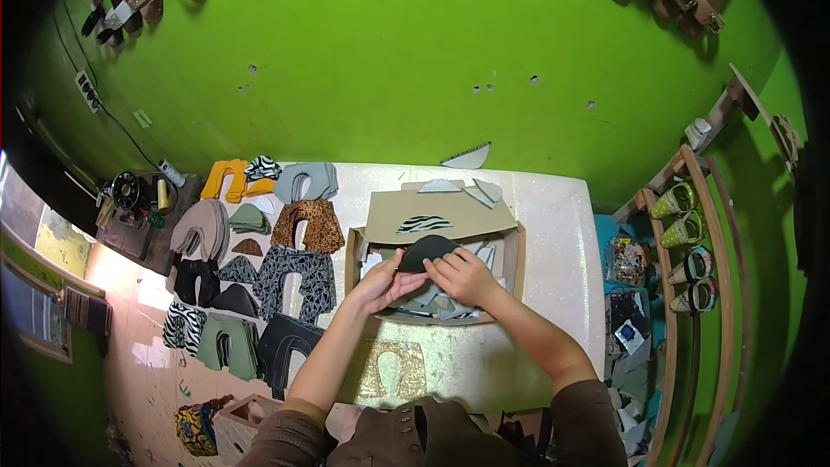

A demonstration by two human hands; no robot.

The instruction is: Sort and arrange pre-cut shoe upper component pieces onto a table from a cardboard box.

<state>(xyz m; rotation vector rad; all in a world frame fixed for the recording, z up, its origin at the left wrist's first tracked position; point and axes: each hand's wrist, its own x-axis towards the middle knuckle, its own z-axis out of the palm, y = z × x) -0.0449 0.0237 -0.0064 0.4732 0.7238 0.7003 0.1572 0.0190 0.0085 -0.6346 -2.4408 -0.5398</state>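
Note:
A dark, half-moon-shaped cut piece (425, 253) is held up between my two hands, over an open cardboard box (517, 270). My left hand (384, 284) grips its left end, palm partly turned up. At its lower right edge, my right hand (460, 277) pinches it with bent fingers. Below them, grey and white scraps (424, 303) fill the box, partly hidden by my hands. On the brown cardboard flap (389, 207) just beyond lies a zebra-striped curved piece (424, 224). Several whitish cut pieces (482, 192) rest at the flap's far edge.
Stacks of U-shaped cut pieces, including leopard-print ones (304, 223) and green ones (228, 344), cover the left of the white table (560, 251). A sewing machine (126, 192) stands farther left. On the right are a wooden rack with green sandals (683, 232) and a scrap-filled bin (627, 261).

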